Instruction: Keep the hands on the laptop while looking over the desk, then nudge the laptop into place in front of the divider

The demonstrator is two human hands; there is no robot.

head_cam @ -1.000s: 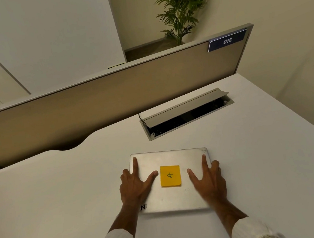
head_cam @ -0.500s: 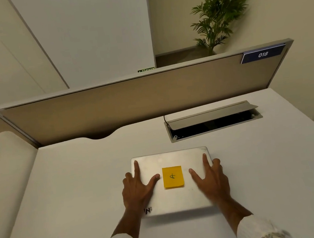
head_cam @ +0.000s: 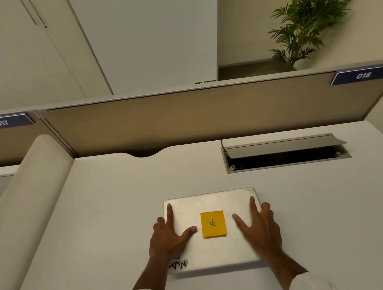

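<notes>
White desk [head_cam: 112,214] below a tan partition [head_cam: 182,119] carries a closed laptop [head_cam: 220,249] near its front edge, with the left hand [head_cam: 170,237] and right hand [head_cam: 259,226] flat on its lid, fingers spread, flanking a yellow note [head_cam: 213,224].

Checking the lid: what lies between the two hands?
A yellow sticky note on the laptop, between left hand and right hand, head view.
</notes>
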